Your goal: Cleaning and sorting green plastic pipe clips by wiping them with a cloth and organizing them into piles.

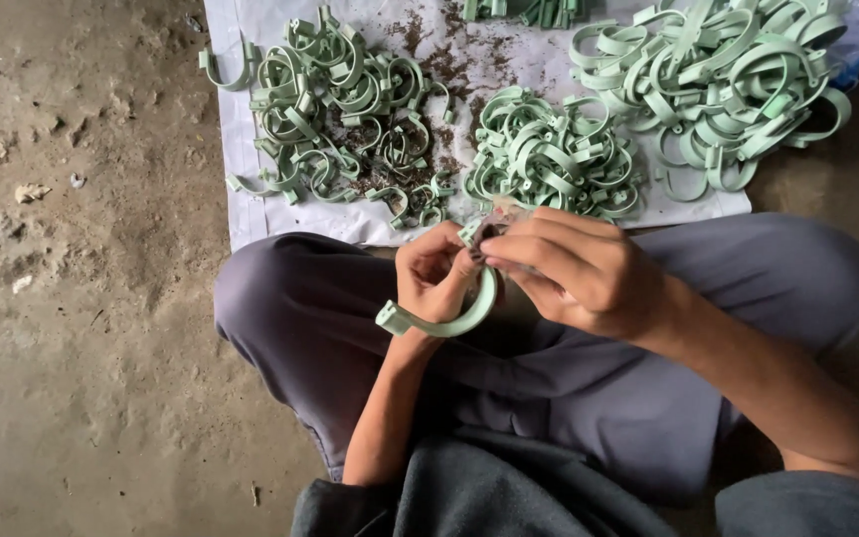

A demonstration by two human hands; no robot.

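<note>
Head camera looks straight down on a person sitting cross-legged on a dirt floor point(82, 298), both hands raised over the lap. The left hand point(434, 273) holds a pale green curved plastic clip point(449, 320), its fingers curled around the clip's upper end; the arc of the clip hangs below the palm, with its squared tab end sticking out toward the left knee. The right hand point(574, 273) comes in from the other side, fingers point(524, 254) pressed close together and laid over the top of the clip, where the two hands meet. Something small seems to be pinched there between the fingertips, but it is too hidden to tell what.

The clip sits above the grey trousers point(608, 398), just in front of the edge of a white sheet point(241, 179) spread on the floor. On that sheet lie three heaps of the same green clips: a left pile point(340, 109) mixed with dark crumbs of debris, a tight middle pile point(549, 154) just beyond the hands, and a large right pile point(718, 80) of wider loops. A few more green pieces point(524, 10) show at the top edge of the sheet.
</note>
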